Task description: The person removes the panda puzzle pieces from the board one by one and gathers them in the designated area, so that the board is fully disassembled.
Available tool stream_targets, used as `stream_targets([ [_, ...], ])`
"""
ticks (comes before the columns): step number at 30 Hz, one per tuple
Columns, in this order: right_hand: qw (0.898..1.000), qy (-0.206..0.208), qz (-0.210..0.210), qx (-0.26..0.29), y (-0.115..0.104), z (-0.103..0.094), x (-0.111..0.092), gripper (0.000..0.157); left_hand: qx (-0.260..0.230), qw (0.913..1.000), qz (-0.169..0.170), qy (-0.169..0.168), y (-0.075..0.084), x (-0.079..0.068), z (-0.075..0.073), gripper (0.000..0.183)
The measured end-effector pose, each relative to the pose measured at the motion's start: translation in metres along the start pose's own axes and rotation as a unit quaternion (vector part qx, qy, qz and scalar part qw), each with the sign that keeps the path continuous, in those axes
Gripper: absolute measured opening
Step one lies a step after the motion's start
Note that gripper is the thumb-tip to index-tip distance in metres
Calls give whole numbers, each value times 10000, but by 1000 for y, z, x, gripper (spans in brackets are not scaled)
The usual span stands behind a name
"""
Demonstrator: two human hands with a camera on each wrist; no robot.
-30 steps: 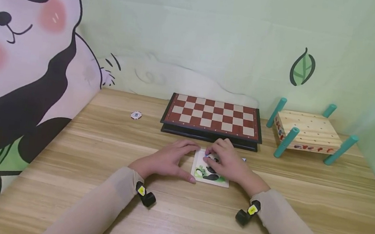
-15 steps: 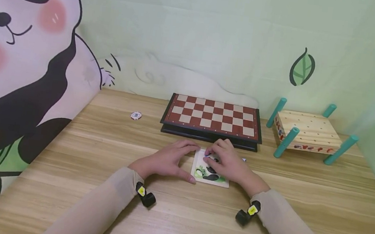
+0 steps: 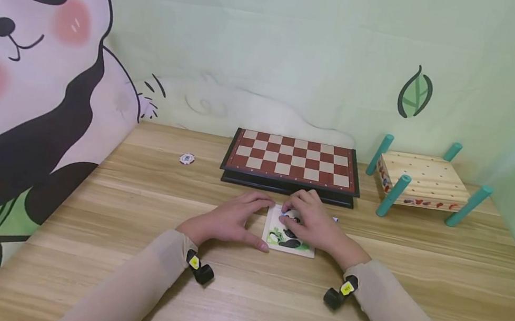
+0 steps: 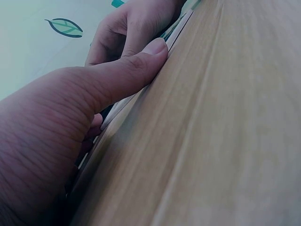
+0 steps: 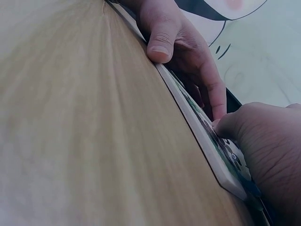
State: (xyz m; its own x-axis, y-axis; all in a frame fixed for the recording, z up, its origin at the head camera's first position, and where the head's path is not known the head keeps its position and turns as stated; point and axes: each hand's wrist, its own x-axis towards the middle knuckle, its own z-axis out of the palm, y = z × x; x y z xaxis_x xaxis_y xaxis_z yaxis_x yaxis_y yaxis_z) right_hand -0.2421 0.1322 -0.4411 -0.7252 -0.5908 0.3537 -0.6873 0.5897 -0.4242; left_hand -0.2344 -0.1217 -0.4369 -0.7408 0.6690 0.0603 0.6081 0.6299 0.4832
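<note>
A thin, pale-edged panda puzzle board (image 3: 292, 250) lies flat on the table in the head view, with green leaves along its lower part. My left hand (image 3: 232, 218) grips its left side, thumb at the near corner and fingertips at the far one. In the left wrist view the left thumb (image 4: 136, 63) lies along the edge. Over the upper part, my right hand (image 3: 314, 222) has curled fingers, thumb and index pinching a puzzle piece (image 3: 283, 213) with some blue on it. That hand hides most of the panda's head and the board's right side.
Right behind the board stands a folded chessboard case (image 3: 293, 159) with red and cream squares. A wooden pegboard (image 3: 422, 176) on teal legs is at the back right. One poker chip (image 3: 186, 159) lies at the back left. A panda-printed backdrop (image 3: 251, 48) closes off the table's rear.
</note>
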Motion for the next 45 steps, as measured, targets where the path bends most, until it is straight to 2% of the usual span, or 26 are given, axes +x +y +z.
stream_targets([
  [12,9998,-10,-188,54,1,-1,1,6,-35,10000,-37,25,-2,0,2,103],
  [20,9982,23,-519,284,5,0,-1,12,145,9999,-7,-71,-3,-1,1,110],
  [27,9994,-101,-282,189,5,-1,0,15,120,9999,-30,-89,-1,-1,-1,110],
  [31,9994,-214,-152,236,3,-5,-2,21,147,9999,-23,-66,-2,0,1,110],
  [35,9991,-288,-237,194,5,-8,-2,30,115,9999,-7,-71,-3,0,2,110],
  [41,9979,-393,-402,312,8,-17,-2,29,103,9999,2,-119,-3,1,2,110],
  [45,9965,-632,-352,417,9,-23,-3,27,121,9998,-30,-131,-3,1,2,111],
])
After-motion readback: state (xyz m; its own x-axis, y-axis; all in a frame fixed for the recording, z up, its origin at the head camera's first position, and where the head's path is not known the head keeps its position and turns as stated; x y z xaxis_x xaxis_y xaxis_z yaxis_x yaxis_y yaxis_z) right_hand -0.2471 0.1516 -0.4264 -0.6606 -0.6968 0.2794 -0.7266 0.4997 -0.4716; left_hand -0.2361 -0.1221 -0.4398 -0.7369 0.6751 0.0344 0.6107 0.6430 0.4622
